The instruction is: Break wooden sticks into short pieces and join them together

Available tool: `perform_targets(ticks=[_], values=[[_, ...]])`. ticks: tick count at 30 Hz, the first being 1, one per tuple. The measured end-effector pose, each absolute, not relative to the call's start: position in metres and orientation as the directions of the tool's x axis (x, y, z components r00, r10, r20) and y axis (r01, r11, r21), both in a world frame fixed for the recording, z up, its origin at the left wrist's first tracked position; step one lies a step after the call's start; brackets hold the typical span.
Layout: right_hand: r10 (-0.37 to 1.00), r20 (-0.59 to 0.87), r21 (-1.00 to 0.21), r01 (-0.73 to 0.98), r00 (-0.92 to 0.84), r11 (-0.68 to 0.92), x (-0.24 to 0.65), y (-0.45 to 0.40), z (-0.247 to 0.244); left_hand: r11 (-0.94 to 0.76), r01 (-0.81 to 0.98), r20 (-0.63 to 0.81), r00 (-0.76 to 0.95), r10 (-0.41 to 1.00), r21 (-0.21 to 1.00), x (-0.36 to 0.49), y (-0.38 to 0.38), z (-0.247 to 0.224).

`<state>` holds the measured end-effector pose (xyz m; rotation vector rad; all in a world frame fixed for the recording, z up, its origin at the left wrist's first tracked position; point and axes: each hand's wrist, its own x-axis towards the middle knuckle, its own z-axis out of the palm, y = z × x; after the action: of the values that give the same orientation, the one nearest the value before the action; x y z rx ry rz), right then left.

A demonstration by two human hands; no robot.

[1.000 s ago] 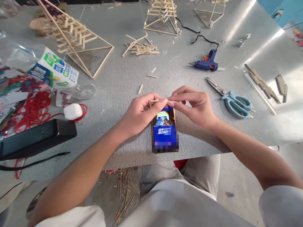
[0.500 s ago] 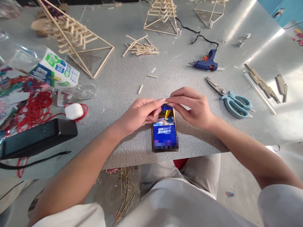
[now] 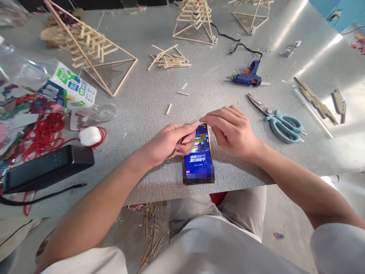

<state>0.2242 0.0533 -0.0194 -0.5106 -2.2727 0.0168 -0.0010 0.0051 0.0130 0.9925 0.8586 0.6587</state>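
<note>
My left hand is closed, with thumb and fingers pressed together. A pale wooden stick end pokes out below its curled fingers. Fingertip to fingertip with it, my right hand pinches at a small pale tip of wood between the hands, mostly covered by the fingers. Directly under the hands a phone lies face up with a lit blue screen; my left fingers hide part of its upper left edge. Two short stick pieces, one upright and one sideways, lie just beyond the hands.
Beyond are a stick pile, stick-built pyramid frames, and a blue glue gun. Blue-handled scissors lie right. Leftward are a plastic bottle, red cord, a white earbud case and a black device.
My left hand has dropped slightly, and the right fingers have curled in more. The stick end below the left hand shows more clearly. The phone's screen picture has changed.
</note>
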Motion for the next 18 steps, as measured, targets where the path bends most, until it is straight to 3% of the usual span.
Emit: perform_targets(ticks=[7,18], values=[[0.302,0.763,-0.180,0.260,-0.572,0.949,0.2237,0.0561,-0.0167,0.378,-0.089,-0.283,0.512,0.811,0.922,-0.0017,0.0053,0.0163],[0.326,0.700,-0.172,0.293,-0.636,0.940,0.2257,0.0534,-0.0175,0.372,-0.123,-0.261,0.516,0.816,0.920,-0.0053,0.0070,0.0158]])
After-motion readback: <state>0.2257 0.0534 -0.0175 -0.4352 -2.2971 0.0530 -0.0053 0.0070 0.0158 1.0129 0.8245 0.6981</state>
